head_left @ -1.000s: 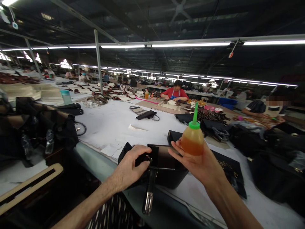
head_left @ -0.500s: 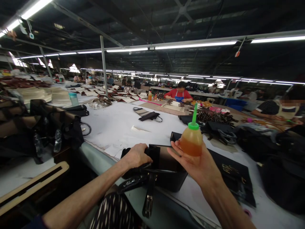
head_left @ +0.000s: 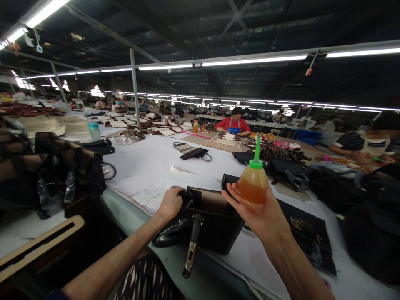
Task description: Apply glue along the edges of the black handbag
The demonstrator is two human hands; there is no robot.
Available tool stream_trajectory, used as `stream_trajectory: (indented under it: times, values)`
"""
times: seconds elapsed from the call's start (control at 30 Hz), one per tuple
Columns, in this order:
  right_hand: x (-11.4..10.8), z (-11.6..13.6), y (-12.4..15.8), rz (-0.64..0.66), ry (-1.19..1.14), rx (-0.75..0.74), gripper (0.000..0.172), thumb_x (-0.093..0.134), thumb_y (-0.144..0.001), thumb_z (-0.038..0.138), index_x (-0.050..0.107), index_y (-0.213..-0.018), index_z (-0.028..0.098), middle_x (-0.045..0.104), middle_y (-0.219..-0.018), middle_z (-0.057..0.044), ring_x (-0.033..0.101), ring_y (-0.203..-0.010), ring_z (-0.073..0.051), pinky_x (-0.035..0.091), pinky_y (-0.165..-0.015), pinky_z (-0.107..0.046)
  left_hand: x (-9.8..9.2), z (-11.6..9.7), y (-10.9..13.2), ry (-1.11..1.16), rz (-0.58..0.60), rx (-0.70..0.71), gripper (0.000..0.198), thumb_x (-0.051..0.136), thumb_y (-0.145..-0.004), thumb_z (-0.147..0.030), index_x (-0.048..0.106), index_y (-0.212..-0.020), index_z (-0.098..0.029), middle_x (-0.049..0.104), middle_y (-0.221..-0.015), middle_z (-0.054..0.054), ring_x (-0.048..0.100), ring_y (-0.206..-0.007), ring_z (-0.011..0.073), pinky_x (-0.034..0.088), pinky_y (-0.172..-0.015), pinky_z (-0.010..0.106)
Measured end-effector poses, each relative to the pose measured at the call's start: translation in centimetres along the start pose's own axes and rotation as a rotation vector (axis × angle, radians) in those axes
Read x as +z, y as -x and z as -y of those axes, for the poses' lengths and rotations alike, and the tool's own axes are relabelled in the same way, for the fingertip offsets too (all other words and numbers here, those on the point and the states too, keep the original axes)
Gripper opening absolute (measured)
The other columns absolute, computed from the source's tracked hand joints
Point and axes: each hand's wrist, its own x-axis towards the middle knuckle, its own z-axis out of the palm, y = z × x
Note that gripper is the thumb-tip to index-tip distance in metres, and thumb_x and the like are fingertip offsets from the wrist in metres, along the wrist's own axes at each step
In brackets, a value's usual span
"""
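Gripping the black bag (head_left: 215, 225) at its left edge, the left hand (head_left: 170, 203) pins it on the bench (head_left: 146, 166). The right hand (head_left: 259, 214) – grip wrapped around an amber squeeze bottle (head_left: 253, 183) – holds it upright just above the bag.

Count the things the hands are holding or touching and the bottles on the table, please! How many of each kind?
Squeeze bottles with amber liquid: 2, one held up in the right hand, one far off on the table
Black bag under the left hand: 1
Teal cups: 1
Total: 4
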Motion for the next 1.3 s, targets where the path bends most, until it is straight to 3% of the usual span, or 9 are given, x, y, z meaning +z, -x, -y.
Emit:
stream_trajectory:
  times: [0.13, 0.27, 0.37, 0.57, 0.77, 0.87, 1.07, 1.2, 1.3]
  values:
    - [0.1, 0.0, -0.3, -0.012, -0.010, 0.008, 0.034, 0.050, -0.086, 0.040, 0.063, -0.081, 0.008, 0.061, -0.079, -0.018, 0.056, -0.097, -0.035, 0.047, -0.082, -0.055, 0.4, 0.3, -0.3, 0.215, 0.032, 0.027, 0.016, 0.036, -0.060, -0.004, 0.044, -0.062, -0.018, 0.044, -0.052, -0.005, 0.045, -0.052, 0.0096, 0.035, -0.050, 0.020]
    - [0.3, 0.0, -0.3, -0.023, -0.005, 0.004, 0.032, 0.049, -0.087, 0.037, 0.063, -0.082, 0.008, 0.061, -0.079, -0.018, 0.059, -0.093, -0.034, 0.047, -0.082, -0.055, -0.1, 0.4, -0.3, 0.224, 0.165, 0.040, 0.010, 0.039, -0.065, -0.011, 0.044, -0.069, -0.019, 0.043, -0.057, -0.006, 0.044, -0.055, 0.0096, 0.035, -0.051, 0.020]
    - [0.4, -0.1, 0.0, -0.014, 0.005, 0.006, 0.031, 0.049, -0.087, 0.036, 0.063, -0.082, 0.008, 0.061, -0.077, -0.017, 0.060, -0.087, -0.031, 0.048, -0.081, -0.055, -0.3, 0.4, -0.4, 0.102, 0.186, 0.047, 0.010, 0.050, -0.068, -0.026, 0.046, -0.075, -0.019, 0.049, -0.063, -0.004, 0.050, -0.062, 0.0126, 0.037, -0.053, 0.022]
    - [0.8, -0.2, 0.3, -0.083, 0.029, 0.007, 0.029, 0.049, -0.087, 0.034, 0.063, -0.086, 0.008, 0.061, -0.080, -0.017, 0.059, -0.091, -0.034, 0.049, -0.078, -0.055, -0.4, -1.1, -1.5, -0.417, 0.025, -0.018, 0.062, 0.066, -0.047, -0.066, 0.055, -0.084, -0.018, 0.063, -0.081, 0.008, 0.058, -0.076, 0.0260, 0.040, -0.056, 0.029]
    - [0.5, 0.2, -0.3, -0.095, 0.011, -0.011, 0.028, 0.050, -0.087, 0.035, 0.062, -0.085, 0.010, 0.060, -0.081, -0.016, 0.057, -0.094, -0.035, 0.049, -0.077, -0.055, -0.2, -1.8, -1.9, -0.600, -0.047, -0.062, 0.039, 0.058, -0.062, -0.052, 0.062, -0.079, -0.017, 0.067, -0.086, 0.013, 0.062, -0.081, 0.0310, 0.041, -0.061, 0.034]
    - [0.7, 0.2, -0.2, -0.108, 0.014, -0.017, 0.027, 0.049, -0.086, 0.034, 0.061, -0.084, 0.010, 0.060, -0.080, -0.016, 0.058, -0.093, -0.035, 0.050, -0.075, -0.055, 0.2, -0.9, -1.9, -0.442, -0.068, -0.075, 0.029, 0.060, -0.063, -0.043, 0.061, -0.072, -0.015, 0.066, -0.077, 0.012, 0.062, -0.076, 0.0290, 0.042, -0.060, 0.033]
    - [1.0, 0.1, 0.3, -0.100, 0.019, -0.007, 0.026, 0.047, -0.087, 0.033, 0.061, -0.085, 0.011, 0.060, -0.080, -0.016, 0.057, -0.094, -0.034, 0.050, -0.077, -0.054, 1.2, -0.2, -1.3, 0.378, 0.125, -0.233, 0.012, 0.057, -0.068, -0.023, 0.059, -0.074, -0.012, 0.061, -0.061, 0.003, 0.058, -0.055, 0.0149, 0.045, -0.054, 0.026]
    - [0.8, 0.2, 0.5, -0.100, 0.002, 0.009, 0.022, 0.050, -0.086, 0.032, 0.061, -0.085, 0.013, 0.060, -0.079, -0.013, 0.059, -0.089, -0.031, 0.049, -0.079, -0.055, 1.0, -0.3, -0.8, 0.630, 0.271, -0.147, 0.019, 0.058, -0.070, -0.023, 0.057, -0.085, -0.012, 0.061, -0.065, 0.001, 0.056, -0.056, 0.0113, 0.045, -0.056, 0.024]
    - [0.7, 0.3, 1.0, -0.118, 0.004, 0.010, 0.021, 0.050, -0.085, 0.032, 0.061, -0.086, 0.013, 0.061, -0.081, -0.012, 0.059, -0.088, -0.030, 0.049, -0.080, -0.055, 0.0, -0.5, -0.9, 0.560, 0.332, -0.024, 0.022, 0.059, -0.071, -0.031, 0.055, -0.079, -0.012, 0.059, -0.065, 0.001, 0.054, -0.057, 0.0117, 0.044, -0.055, 0.024]
